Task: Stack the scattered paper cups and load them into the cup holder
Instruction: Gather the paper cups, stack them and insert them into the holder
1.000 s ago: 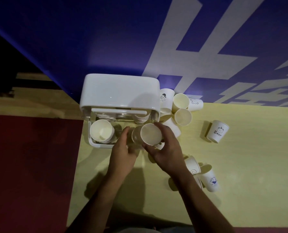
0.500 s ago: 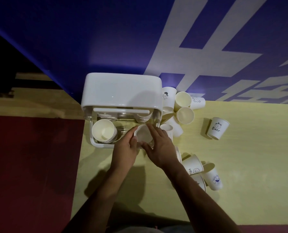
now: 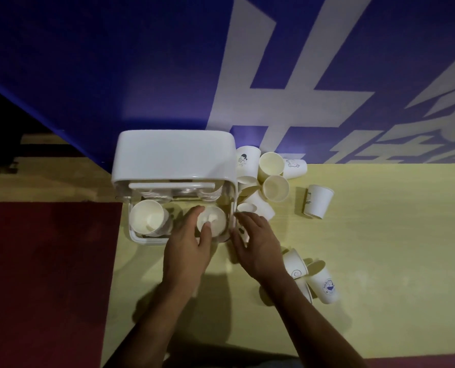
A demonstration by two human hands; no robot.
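Head view: our left hand (image 3: 186,251) pinches the rim of the stack (image 3: 214,217), seated in the right slot of the holder (image 3: 173,158) at frame centre. Our right hand (image 3: 255,243) lies slack and empty. We judge loading is in hand; next we should nest the loose cups (image 3: 275,188) at right.

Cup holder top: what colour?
The cup holder top is plain white, with no pattern; it shows best in the head view.

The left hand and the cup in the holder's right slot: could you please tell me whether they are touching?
Touching. The head view shows the left hand pinching the rim of the cup, thumb inside, in the cup holder.
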